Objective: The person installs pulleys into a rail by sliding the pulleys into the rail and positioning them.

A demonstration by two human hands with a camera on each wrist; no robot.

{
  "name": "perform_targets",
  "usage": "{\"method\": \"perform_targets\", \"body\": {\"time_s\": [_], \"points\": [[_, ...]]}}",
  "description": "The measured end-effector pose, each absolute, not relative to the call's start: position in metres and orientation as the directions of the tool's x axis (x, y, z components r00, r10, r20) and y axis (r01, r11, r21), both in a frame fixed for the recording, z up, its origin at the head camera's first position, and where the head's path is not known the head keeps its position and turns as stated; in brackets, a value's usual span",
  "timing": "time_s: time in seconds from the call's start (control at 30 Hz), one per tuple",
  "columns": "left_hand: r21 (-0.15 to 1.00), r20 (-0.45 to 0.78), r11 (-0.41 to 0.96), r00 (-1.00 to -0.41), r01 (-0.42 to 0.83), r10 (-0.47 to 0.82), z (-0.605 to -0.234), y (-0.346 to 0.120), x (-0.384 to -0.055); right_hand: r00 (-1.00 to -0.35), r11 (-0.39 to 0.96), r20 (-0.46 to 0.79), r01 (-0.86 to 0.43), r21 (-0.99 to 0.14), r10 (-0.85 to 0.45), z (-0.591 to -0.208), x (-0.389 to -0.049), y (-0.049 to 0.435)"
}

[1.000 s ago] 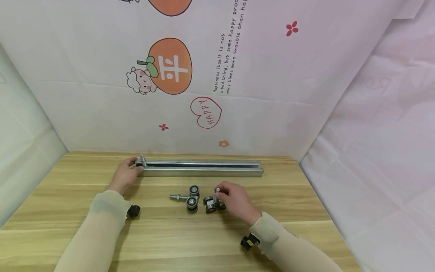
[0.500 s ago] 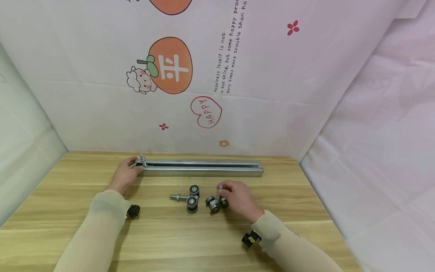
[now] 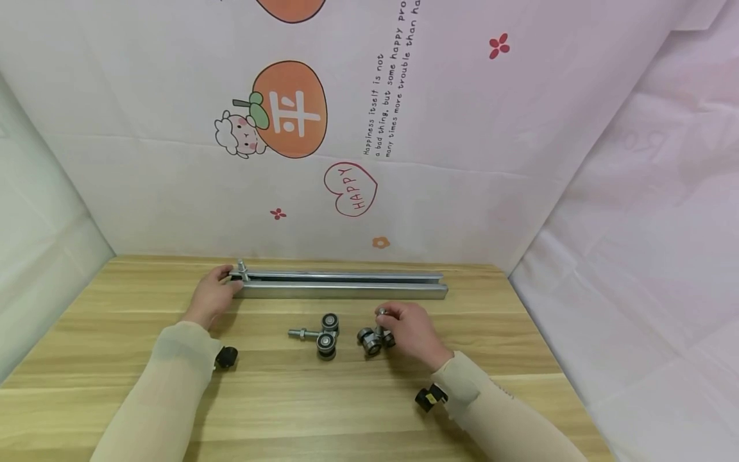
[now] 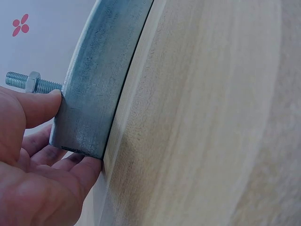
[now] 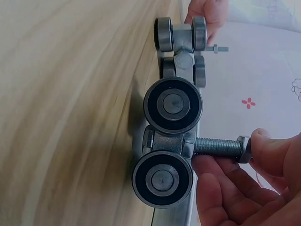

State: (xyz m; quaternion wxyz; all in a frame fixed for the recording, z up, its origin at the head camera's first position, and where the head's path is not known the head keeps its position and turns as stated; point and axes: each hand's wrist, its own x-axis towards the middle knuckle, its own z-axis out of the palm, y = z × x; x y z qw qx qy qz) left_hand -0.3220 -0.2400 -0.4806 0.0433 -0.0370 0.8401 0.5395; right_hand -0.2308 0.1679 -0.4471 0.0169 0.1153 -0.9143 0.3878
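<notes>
A silver U-channel metal rail (image 3: 346, 292) lies along the back of the table. My left hand (image 3: 210, 296) grips its left end, thumb at the upper edge and fingers curled under and behind the end, as the left wrist view shows. A threaded bolt (image 4: 33, 81) with a nut stands up from the channel beside that thumb. In front of the rail, my right hand (image 3: 414, 330) pinches the nut end of the upright bolt on a wheeled roller trolley (image 5: 169, 141). Another roller trolley (image 3: 326, 343) lies on its side to the left, its bolt pointing left.
The wooden table (image 3: 288, 404) meets a printed white cloth backdrop (image 3: 173, 199) just behind the rail. White cloth (image 3: 646, 256) also hangs along the right side. Black wrist cameras (image 3: 227, 357) stick out from both sleeves.
My right hand has shifted slightly right and toward the rail, with the roller trolley moving along with it. My left hand and the rail have stayed in place.
</notes>
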Motion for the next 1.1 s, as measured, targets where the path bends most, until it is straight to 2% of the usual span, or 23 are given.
{"method": "perform_targets", "body": {"time_s": [1.1], "points": [[0.901, -0.108, 0.423, -0.994, -0.101, -0.008, -0.478, -0.24, -0.321, -0.994, 0.772, 0.083, -0.106, -0.627, -0.069, -0.443, -0.25, 0.216]]}}
